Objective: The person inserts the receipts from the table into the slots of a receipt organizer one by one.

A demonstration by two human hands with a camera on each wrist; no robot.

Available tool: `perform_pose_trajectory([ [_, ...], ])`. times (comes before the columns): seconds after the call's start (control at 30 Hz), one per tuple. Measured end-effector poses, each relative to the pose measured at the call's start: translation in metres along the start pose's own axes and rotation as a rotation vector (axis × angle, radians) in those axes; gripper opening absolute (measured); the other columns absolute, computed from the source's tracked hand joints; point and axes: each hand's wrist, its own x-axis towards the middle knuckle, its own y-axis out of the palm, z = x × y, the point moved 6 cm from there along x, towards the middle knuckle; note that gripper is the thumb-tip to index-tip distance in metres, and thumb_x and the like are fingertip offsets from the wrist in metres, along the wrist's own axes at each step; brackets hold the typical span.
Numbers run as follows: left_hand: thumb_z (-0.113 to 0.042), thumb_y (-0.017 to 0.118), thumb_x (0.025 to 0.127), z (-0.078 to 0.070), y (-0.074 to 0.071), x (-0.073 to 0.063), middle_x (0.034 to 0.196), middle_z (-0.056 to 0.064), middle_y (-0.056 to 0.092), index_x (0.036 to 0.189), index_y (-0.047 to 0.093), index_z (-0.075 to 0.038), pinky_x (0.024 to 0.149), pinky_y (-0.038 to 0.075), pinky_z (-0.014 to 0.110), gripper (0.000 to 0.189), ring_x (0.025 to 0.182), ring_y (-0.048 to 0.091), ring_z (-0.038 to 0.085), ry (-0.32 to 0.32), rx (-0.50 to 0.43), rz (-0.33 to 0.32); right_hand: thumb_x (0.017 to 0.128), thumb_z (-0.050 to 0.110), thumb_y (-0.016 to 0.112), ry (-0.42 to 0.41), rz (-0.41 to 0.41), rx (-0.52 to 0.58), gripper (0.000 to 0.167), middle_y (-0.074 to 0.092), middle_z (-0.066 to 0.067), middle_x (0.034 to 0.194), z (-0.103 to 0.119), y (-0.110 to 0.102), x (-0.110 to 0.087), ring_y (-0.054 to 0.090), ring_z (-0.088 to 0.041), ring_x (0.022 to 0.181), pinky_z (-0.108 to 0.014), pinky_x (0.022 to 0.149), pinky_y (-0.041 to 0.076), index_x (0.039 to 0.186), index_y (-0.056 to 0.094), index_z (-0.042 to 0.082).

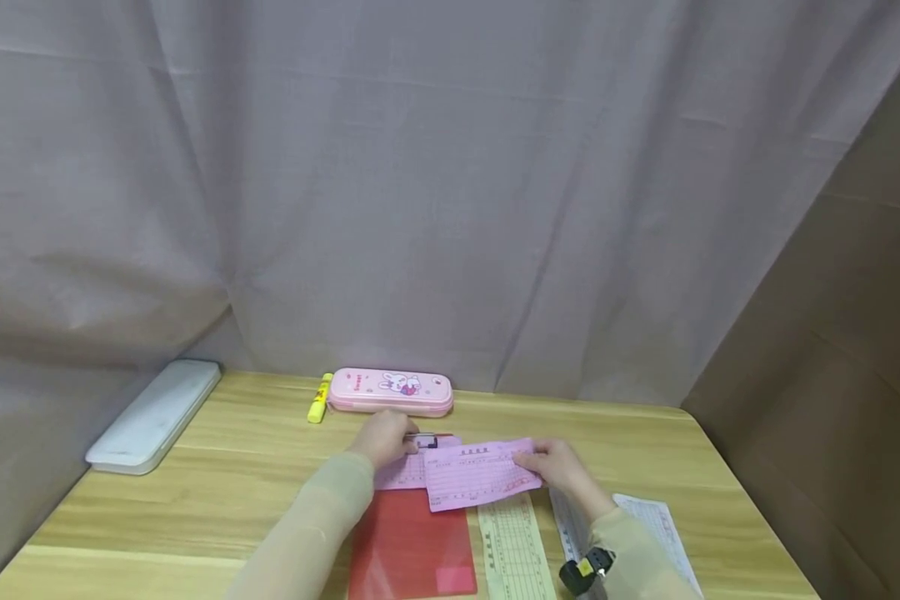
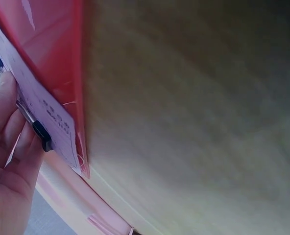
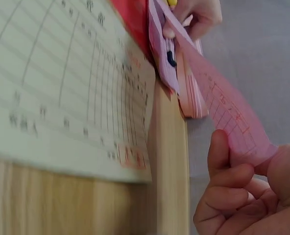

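My left hand (image 1: 385,437) grips the metal clip (image 1: 423,436) at the top of a red clip folder (image 1: 412,542). In the left wrist view, its thumb and fingers are curled at the clip's metal bar (image 2: 27,113), and a pink form (image 2: 42,105) lies under the clip. My right hand (image 1: 566,473) pinches another printed pink form (image 1: 480,477) by its right end. That form is raised and tilted, its left part overlapping the pink form (image 1: 399,477) at the clip in the head view. The right wrist view shows the thumb and fingers on the held form's red-stamped end (image 3: 233,117).
A pale green form (image 1: 520,550) lies right of the folder, with white forms (image 1: 656,525) under and beside my right forearm. Behind are a pink pencil case (image 1: 390,392) and a yellow glue stick (image 1: 319,400). A grey-white case (image 1: 153,417) stands at the left edge.
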Motion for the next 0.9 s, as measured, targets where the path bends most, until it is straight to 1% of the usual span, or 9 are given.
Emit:
perform_pose_trajectory([
  [0.07,-0.024,0.079,0.075,0.001,0.000,0.000,0.088,0.000,0.073,0.094,0.075,-0.011,0.083,0.053,0.035,0.023,0.088,0.067,0.019,-0.013,-0.007,0.004,0.086,0.013,0.067,0.019,0.014,0.023,0.017,0.057,-0.002,0.063,0.002,0.006,-0.001,0.050,-0.011,0.056,-0.023,0.049,0.042,0.085,0.067,-0.004],
  [0.2,-0.024,0.079,0.075,0.002,0.000,0.001,0.087,-0.001,0.073,0.094,0.075,-0.011,0.083,0.053,0.034,0.023,0.087,0.067,0.019,-0.016,-0.007,0.004,0.085,0.010,0.068,0.035,0.029,0.070,0.015,0.057,-0.002,0.061,0.007,0.017,-0.002,0.051,-0.009,0.052,-0.022,0.046,0.044,0.081,0.065,-0.005],
  [0.3,-0.024,0.079,0.075,0.002,0.002,0.001,0.087,-0.001,0.073,0.094,0.075,-0.012,0.083,0.053,0.034,0.022,0.087,0.067,0.019,-0.018,-0.008,0.002,0.084,0.008,0.068,0.054,0.043,0.123,0.014,0.054,-0.001,0.058,0.008,0.026,-0.003,0.046,-0.007,0.046,-0.019,0.042,0.040,0.078,0.064,-0.005],
  [0.4,-0.025,0.079,0.076,0.003,0.004,0.003,0.089,-0.001,0.073,0.095,0.075,-0.013,0.085,0.052,0.034,0.023,0.089,0.067,0.018,-0.033,-0.012,0.010,0.084,0.007,0.067,0.071,0.070,0.188,0.014,0.052,0.000,0.056,0.011,0.036,-0.003,0.040,-0.006,0.043,-0.016,0.041,0.034,0.078,0.062,-0.004],
  [0.6,-0.023,0.079,0.075,0.002,0.003,0.001,0.090,0.000,0.073,0.095,0.075,-0.011,0.086,0.052,0.035,0.024,0.090,0.067,0.019,-0.041,-0.038,0.010,0.083,0.008,0.068,0.103,0.126,0.301,0.015,0.059,-0.004,0.062,0.014,0.055,-0.004,0.044,-0.005,0.043,-0.015,0.039,0.041,0.085,0.061,-0.006],
  [0.73,-0.022,0.079,0.075,0.000,-0.001,0.000,0.088,0.001,0.073,0.093,0.075,-0.011,0.085,0.052,0.036,0.022,0.088,0.067,0.020,-0.016,-0.038,-0.007,0.085,0.008,0.067,0.124,0.157,0.354,0.017,0.061,-0.006,0.066,0.016,0.066,-0.003,0.047,-0.005,0.043,-0.015,0.040,0.044,0.090,0.061,-0.007],
  [0.9,-0.021,0.080,0.074,-0.002,-0.002,0.000,0.084,0.000,0.073,0.090,0.075,-0.011,0.083,0.052,0.036,0.020,0.085,0.067,0.020,0.004,-0.035,-0.024,0.087,0.007,0.065,0.128,0.198,0.404,0.014,0.060,-0.004,0.063,0.019,0.078,-0.002,0.049,-0.005,0.044,-0.015,0.041,0.046,0.087,0.059,-0.006],
])
